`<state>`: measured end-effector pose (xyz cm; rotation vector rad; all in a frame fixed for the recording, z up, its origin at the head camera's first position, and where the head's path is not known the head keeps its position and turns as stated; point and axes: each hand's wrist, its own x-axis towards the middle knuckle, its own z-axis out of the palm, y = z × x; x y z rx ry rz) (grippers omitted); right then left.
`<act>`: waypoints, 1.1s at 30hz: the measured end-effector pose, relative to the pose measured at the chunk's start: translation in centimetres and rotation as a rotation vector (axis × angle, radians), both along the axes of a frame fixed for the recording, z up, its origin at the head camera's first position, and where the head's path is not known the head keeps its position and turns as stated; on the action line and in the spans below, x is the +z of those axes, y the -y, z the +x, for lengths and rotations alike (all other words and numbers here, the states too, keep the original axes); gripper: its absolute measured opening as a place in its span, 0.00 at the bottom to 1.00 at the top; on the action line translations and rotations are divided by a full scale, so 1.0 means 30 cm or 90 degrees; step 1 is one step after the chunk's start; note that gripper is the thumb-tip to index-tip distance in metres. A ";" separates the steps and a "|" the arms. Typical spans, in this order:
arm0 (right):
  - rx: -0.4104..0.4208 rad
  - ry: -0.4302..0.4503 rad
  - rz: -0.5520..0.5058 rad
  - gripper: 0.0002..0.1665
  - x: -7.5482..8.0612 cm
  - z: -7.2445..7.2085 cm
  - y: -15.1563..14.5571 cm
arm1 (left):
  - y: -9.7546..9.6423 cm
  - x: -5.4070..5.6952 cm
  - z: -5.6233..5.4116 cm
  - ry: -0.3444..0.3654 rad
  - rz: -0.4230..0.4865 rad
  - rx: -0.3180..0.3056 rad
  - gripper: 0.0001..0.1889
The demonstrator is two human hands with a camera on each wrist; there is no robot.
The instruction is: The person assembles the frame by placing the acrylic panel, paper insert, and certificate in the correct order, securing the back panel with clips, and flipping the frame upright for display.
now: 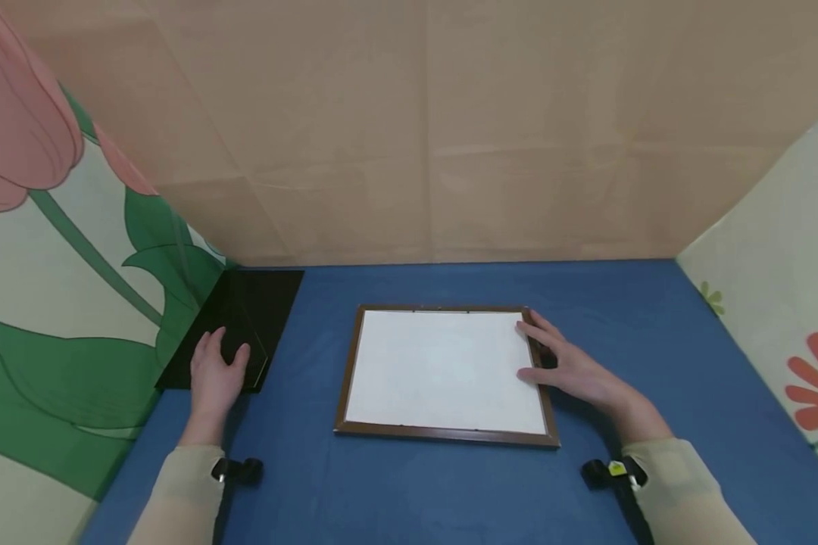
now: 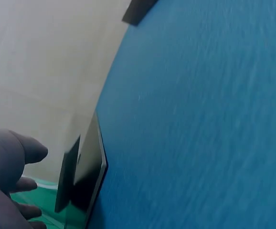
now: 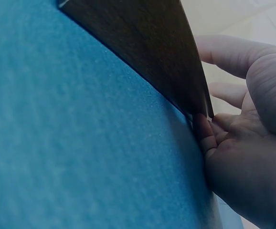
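Observation:
A brown picture frame [image 1: 343, 371] around a white sheet [image 1: 443, 371] lies on the blue table, with small tabs along its inner edges. My right hand [image 1: 572, 371] holds the frame's right side. Its thumb and index finger reach over the front; in the right wrist view the lower fingers [image 3: 205, 131] curl against the frame's side [image 3: 147, 52] near the table. At the left lies a black board [image 1: 266, 291], with a narrow dark flap [image 2: 67, 179] standing over it. My left hand [image 1: 216, 371] hovers over its near part, thumb and fingers spread apart, apparently not touching it.
Blue cloth [image 1: 409, 492] covers the table. A beige sheet [image 1: 423, 136] rises behind it. Flower-printed panels stand at the left [image 1: 61, 393] and right [image 1: 777, 250], close beside the black board on the left.

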<state>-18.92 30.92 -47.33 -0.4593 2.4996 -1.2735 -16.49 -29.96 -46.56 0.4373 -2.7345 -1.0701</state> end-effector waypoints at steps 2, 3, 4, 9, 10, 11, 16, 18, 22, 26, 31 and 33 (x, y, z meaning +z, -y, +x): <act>0.002 -0.004 0.003 0.58 0.000 -0.001 0.000 | 0.017 -0.005 0.002 0.010 -0.016 0.014 0.38; 0.001 -0.004 0.004 0.58 0.000 -0.001 0.000 | 0.024 -0.007 0.004 0.013 -0.022 0.020 0.38; 0.002 -0.006 0.004 0.58 -0.001 -0.001 -0.001 | 0.031 -0.011 0.003 0.018 -0.028 0.025 0.39; 0.000 -0.007 -0.001 0.57 0.001 0.002 -0.002 | 0.047 -0.027 0.001 0.056 -0.040 0.028 0.44; 0.001 -0.007 -0.002 0.57 0.003 0.004 -0.002 | 0.048 -0.031 -0.001 0.067 -0.044 0.025 0.46; 0.000 -0.006 -0.005 0.57 0.006 0.006 0.000 | 0.048 -0.033 -0.002 0.077 -0.046 0.021 0.48; -0.005 0.003 -0.013 0.57 0.015 0.011 0.005 | 0.040 -0.037 -0.008 0.124 -0.065 -0.004 0.54; -0.007 0.005 -0.014 0.57 0.016 0.012 0.006 | 0.034 -0.035 -0.006 0.136 -0.074 -0.017 0.56; -0.010 0.006 -0.014 0.57 0.013 0.012 0.007 | 0.026 -0.029 -0.001 0.156 -0.089 -0.047 0.56; -0.011 0.002 -0.012 0.57 0.012 0.011 0.006 | 0.016 -0.026 -0.002 0.170 -0.097 -0.073 0.54; -0.009 0.002 -0.014 0.57 0.014 0.012 0.006 | 0.001 -0.025 -0.005 0.185 -0.105 -0.083 0.54; -0.008 0.000 -0.012 0.57 0.013 0.012 0.005 | -0.006 -0.022 -0.008 0.192 -0.112 -0.081 0.54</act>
